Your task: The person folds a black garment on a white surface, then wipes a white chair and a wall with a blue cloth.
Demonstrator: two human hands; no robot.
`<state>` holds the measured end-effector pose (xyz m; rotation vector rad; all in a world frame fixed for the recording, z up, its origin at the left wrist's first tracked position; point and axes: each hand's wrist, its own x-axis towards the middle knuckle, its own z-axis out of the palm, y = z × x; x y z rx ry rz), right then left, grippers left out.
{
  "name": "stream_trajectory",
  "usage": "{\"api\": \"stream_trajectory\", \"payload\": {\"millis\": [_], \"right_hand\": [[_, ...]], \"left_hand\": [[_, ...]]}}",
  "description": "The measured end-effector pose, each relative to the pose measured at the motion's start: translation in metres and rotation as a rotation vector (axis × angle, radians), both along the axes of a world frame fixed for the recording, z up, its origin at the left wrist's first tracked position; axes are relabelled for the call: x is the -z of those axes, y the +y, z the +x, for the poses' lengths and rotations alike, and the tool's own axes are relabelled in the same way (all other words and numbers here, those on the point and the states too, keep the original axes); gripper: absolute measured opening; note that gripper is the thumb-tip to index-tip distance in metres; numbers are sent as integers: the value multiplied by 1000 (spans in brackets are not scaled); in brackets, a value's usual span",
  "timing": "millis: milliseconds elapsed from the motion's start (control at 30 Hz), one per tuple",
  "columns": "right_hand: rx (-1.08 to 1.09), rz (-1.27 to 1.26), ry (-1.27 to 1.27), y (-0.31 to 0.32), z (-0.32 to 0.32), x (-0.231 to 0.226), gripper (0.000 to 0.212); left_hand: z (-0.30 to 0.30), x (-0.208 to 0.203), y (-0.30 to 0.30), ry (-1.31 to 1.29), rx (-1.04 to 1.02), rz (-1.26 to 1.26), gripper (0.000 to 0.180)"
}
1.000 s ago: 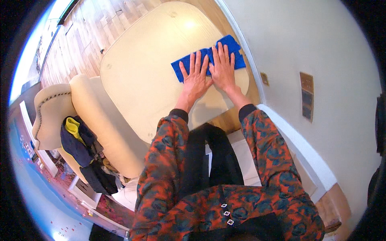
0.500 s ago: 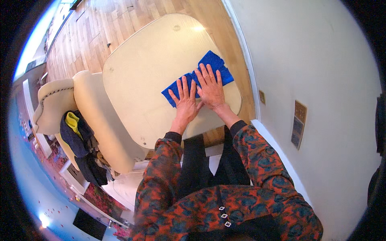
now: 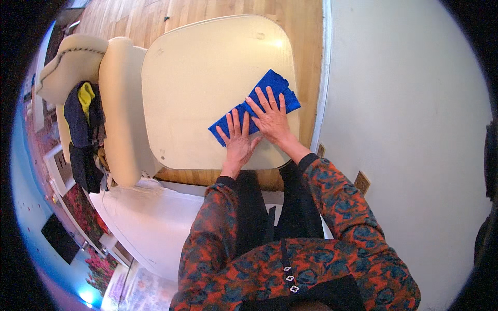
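Observation:
A folded blue cloth [image 3: 274, 83] lies slantwise on the right part of a cream, round-cornered tabletop [image 3: 207, 72]. Both my hands press on it from above. My left hand [image 3: 238, 142] covers the cloth's lower left end, fingers spread and pointing away from me. Farther up and to the right, my right hand [image 3: 272, 122] rests flat with its fingers apart. The thumbs lie close to each other near the middle. Part of the cloth is hidden under my palms and fingers.
Left of the table stands a cream padded chair [image 3: 122, 103], with dark clothes [image 3: 78, 119] and a yellow piece over it. A white wall [image 3: 399, 93] with an outlet plate [image 3: 361, 182] runs along the right. Wooden floor [image 3: 207, 9] shows beyond.
My view has turned, so the table and chair now sit straighter in the picture. Both hands stay spread on the cloth, which lies in about the same place beneath them.

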<state>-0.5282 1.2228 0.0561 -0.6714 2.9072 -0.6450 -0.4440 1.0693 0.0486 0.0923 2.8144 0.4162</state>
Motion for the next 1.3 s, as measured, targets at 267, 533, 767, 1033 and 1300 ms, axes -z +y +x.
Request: {"api": "stream_trajectory", "payload": {"millis": [267, 533, 767, 1033, 1300], "right_hand": [[59, 66, 158, 0, -74, 22, 60], [204, 18, 125, -43, -70, 24, 86], [63, 77, 161, -75, -80, 24, 68], [216, 120, 153, -29, -106, 34, 72], [28, 106, 122, -20, -135, 25, 76]], "left_hand": [[-89, 6, 13, 108, -23, 127, 94], [-82, 3, -28, 145, -198, 212, 106], [-72, -4, -70, 152, -184, 263, 112], [-104, 3, -49, 69, -223, 164, 114], [-103, 3, -51, -15, -224, 116, 118]]}}
